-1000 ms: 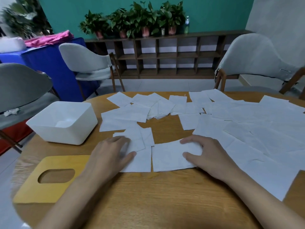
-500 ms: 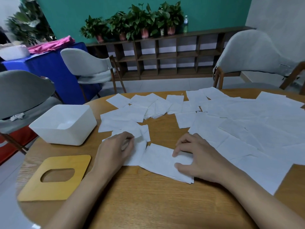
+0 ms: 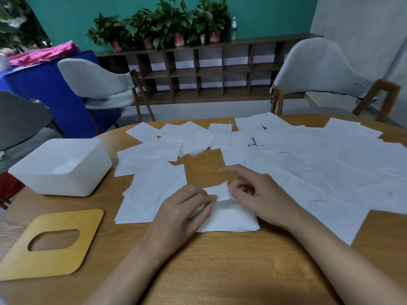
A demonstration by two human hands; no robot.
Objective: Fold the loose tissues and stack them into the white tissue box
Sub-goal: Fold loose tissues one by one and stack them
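Left hand: your left hand [image 3: 182, 211] pinches the left edge of the half-folded tissue [image 3: 231, 216], fingers curled together.
Right hand: your right hand [image 3: 259, 194] pinches its raised flap, index finger straight.
Tissue: on the wooden table [image 3: 220, 271], between your hands.
Box: the white tissue box [image 3: 66, 181] stands open far left, the yellow lid [image 3: 66, 256] before it.
Loose tissues [image 3: 319, 164]: spread flat beyond and right.

At your 8 o'clock, a yellow lid [image 3: 66, 263] with an oval cutout lies flat on the desk [image 3: 220, 267]. At 12 o'clock, potted plants [image 3: 167, 23] line a dark shelf [image 3: 242, 40]. A grey chair [image 3: 97, 80] stands at 10 o'clock.
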